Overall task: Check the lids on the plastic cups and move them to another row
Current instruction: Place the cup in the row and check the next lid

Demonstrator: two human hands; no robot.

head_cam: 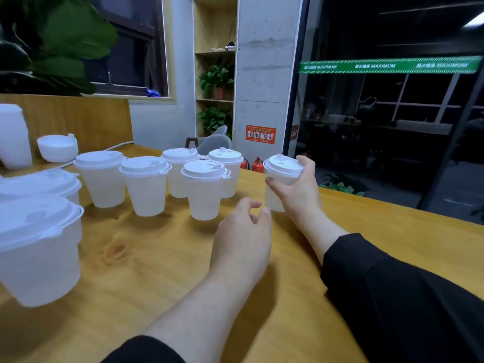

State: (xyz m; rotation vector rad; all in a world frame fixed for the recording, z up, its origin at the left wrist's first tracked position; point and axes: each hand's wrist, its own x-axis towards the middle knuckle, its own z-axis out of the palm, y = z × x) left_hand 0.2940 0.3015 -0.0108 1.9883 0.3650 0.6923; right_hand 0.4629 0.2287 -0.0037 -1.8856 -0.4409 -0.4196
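Head view shows a person's right hand (298,189) wrapped around a lidded plastic cup (281,179) at the far right of the group, thumb on its near side and fingers curled over the far edge of its white lid (284,165); whether the cup's base touches the wooden table (146,263) cannot be told. The left hand (242,237) hangs just beside that cup, nearer the camera, its fingers loosely curled and holding nothing. To the left stand five more lidded cups: three in a near row (145,184) and two behind them (201,163). Two larger-looking lidded cups (39,247) sit at the left edge, close to the camera. Farther back on the left are a white bowl (57,148) and a tall white container (13,137).
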